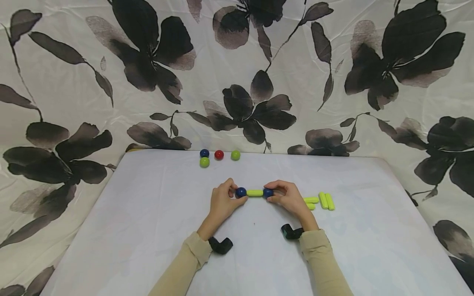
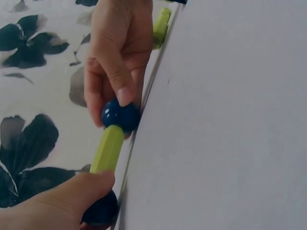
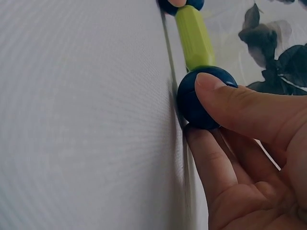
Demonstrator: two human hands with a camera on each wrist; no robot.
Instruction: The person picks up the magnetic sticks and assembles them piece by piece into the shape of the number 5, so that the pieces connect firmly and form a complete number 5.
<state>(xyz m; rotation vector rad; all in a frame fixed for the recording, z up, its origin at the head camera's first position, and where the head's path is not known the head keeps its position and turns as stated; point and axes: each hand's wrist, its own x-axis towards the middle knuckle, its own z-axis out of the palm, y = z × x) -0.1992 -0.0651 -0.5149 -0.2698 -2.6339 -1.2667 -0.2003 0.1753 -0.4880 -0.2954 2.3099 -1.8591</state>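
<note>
A yellow-green rod runs level between two dark blue balls, one at each end. My left hand pinches the left blue ball between thumb and fingers. At the other end, my right hand grips the right blue ball, its thumb on top in the right wrist view. There the rod meets the ball directly. The left wrist view shows the left thumb lying over the near ball, which is partly hidden.
Beyond the hands, a blue ball, a red ball and two green balls lie near the white table's back edge. Several yellow-green rods lie right of the right hand, some partly behind it. A flowered cloth hangs behind.
</note>
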